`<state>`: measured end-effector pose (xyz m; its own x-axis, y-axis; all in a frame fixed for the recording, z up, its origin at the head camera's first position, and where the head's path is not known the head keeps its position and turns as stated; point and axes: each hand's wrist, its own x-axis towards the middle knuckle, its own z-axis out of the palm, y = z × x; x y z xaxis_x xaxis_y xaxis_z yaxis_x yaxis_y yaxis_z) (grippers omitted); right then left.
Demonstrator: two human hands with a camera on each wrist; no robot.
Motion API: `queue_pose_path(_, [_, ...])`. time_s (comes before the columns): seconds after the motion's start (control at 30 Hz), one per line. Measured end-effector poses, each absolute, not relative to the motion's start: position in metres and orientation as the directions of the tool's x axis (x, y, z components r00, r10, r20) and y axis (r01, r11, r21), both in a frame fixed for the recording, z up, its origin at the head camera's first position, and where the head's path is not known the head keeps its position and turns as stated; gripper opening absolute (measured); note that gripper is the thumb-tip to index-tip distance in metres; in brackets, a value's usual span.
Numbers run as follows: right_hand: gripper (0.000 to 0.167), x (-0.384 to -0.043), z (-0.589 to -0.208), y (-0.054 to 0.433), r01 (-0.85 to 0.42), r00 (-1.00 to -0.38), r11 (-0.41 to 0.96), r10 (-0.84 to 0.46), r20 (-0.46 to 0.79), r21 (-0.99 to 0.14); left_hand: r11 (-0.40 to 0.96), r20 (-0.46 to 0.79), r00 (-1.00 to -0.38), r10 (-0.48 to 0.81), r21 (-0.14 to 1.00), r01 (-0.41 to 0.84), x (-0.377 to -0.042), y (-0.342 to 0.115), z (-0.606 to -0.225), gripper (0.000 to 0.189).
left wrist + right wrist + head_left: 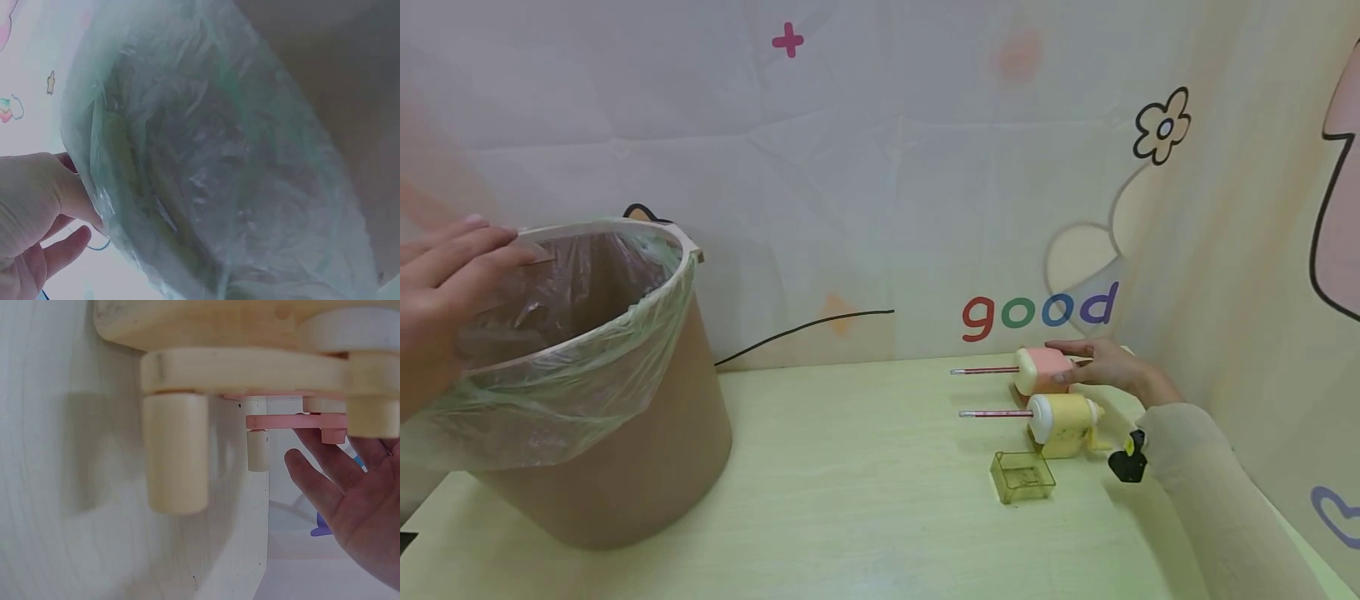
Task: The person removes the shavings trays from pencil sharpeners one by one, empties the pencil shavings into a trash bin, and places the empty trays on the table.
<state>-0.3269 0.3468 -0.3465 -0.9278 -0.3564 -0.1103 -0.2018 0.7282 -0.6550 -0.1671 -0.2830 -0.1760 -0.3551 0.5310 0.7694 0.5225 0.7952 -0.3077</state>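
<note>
At the left, my left hand (456, 271) reaches over the mouth of a bag-lined trash bin (647, 450). Its fingertips pinch a small translucent pinkish piece (541, 252), mostly hidden by the hand; in the left wrist view the bag (212, 156) covers the fingertips. My right hand (1105, 364) grips a pink crank pencil sharpener (1047, 369) from behind, fingers along its top and thumb on its side. A pencil (985, 371) sticks out of its front. Just nearer stands a yellow pencil sharpener (1063, 421), also with a pencil (996, 413) in it.
In front of the yellow sharpener lies a small clear yellow drawer (1022, 477). The yellow sharpener's crank handle (177, 453) juts out close to the right wrist. A printed cloth (850, 183) hangs behind the pale table (850, 483).
</note>
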Motion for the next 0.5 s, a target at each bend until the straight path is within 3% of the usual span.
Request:
queue_pose_path(0.03, [0.071,-0.327,-0.347,0.347,-0.203,-0.928,0.726,-0.357,-0.108,-0.657,0.787,0.757,-0.357,0.547,-0.320,0.527,-0.166,-0.282,-0.175,0.053])
queue_pose_path(0.07, [0.071,-0.327,-0.347,0.347,-0.208,-0.928,0.725,-0.359,-0.103,-0.656,0.782,0.742,-0.364,0.564,-0.337,0.525,-0.165,-0.281,-0.174,0.069])
queue_pose_path(0.3, [0.070,-0.329,-0.350,0.349,-0.229,-0.925,0.720,-0.371,-0.084,-0.655,0.764,0.698,-0.366,0.616,-0.415,0.494,-0.173,-0.292,-0.180,0.060])
queue_pose_path(0.5, [0.072,-0.330,-0.349,0.348,-0.210,-0.929,0.733,-0.356,-0.101,-0.647,0.786,0.669,-0.433,0.603,-0.408,0.464,-0.174,-0.298,-0.184,0.059])
